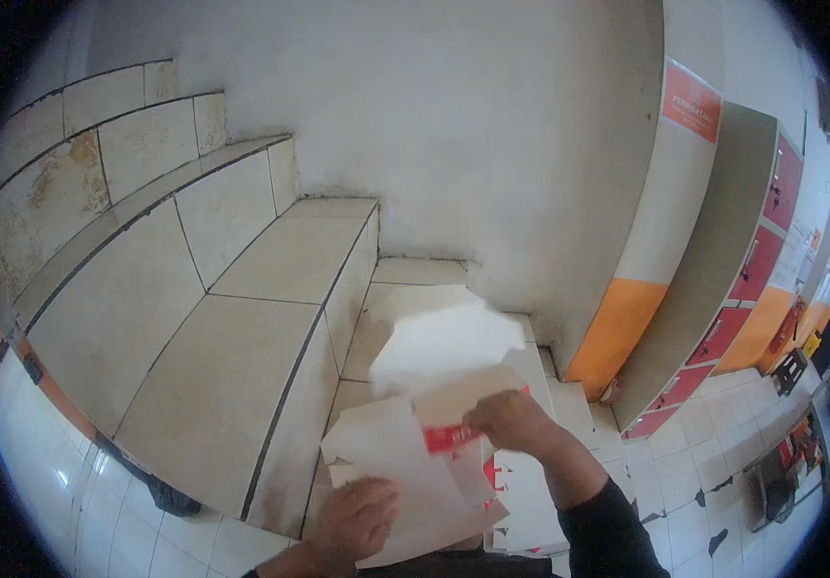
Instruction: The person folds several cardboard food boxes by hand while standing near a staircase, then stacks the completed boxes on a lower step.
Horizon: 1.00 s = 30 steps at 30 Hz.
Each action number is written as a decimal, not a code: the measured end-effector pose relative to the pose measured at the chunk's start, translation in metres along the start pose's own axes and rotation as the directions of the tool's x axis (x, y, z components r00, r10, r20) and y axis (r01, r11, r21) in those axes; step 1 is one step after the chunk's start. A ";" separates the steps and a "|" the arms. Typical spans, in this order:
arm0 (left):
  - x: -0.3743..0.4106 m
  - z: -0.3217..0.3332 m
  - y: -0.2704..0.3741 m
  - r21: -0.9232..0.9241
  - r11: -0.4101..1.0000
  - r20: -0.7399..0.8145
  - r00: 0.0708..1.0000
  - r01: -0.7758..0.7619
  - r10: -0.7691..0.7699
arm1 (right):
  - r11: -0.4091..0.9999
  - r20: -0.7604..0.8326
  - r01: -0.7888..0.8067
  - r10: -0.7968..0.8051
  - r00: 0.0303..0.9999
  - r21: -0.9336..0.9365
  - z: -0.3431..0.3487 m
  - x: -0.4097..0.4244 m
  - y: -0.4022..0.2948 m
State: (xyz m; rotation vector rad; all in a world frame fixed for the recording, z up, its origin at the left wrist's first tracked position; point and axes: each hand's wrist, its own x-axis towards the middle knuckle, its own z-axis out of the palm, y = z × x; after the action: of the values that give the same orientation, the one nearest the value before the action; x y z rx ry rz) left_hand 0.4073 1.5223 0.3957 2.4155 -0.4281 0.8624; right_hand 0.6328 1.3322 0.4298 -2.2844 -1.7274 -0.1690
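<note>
Creased, die-cut white cardboard (400, 477), which looks like an unfolded carton, lies in front of my body. My left hand (361, 516) rests against its left edge; the fingers are blurred, and I cannot tell whether they grip it. My right hand (512, 423) pinches a raised flap (465, 397) with a plain pale face and a red printed band bearing writing. Beyond it, another blank white cardboard sheet (444, 347), blurred, lies over the tiled step. More white cardboard pieces (530, 498) with red edges and notches lie under and beside my right forearm.
Tiled steps (263, 347) rise on the left against a grey wall (458, 130). To the right stand an orange-and-white pillar (621, 318) with a red sign (691, 101) and a locker cabinet (729, 332) with red doors. White floor tiles (704, 462) lie beyond.
</note>
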 end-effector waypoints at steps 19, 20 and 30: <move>-0.109 0.108 -0.079 0.206 0.836 0.848 0.333 0.508 -0.412 | 0.911 -0.331 -0.232 0.347 0.877 0.342 0.190 0.133 0.144; -0.109 0.107 -0.077 0.232 0.844 0.847 0.326 0.484 -0.420 | 0.923 -0.377 -0.194 0.319 0.869 0.333 0.183 0.133 0.135; -0.086 0.098 -0.070 0.354 0.927 0.895 0.243 0.125 -0.375 | 0.997 -0.556 -0.054 0.077 0.828 0.059 0.180 0.123 0.117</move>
State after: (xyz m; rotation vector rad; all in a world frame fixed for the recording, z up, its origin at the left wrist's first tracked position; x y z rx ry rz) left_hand 0.4224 1.5317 0.2492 2.8340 -0.3187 -0.9258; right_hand 0.7669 1.4679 0.2723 -1.9818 -1.3252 -0.7065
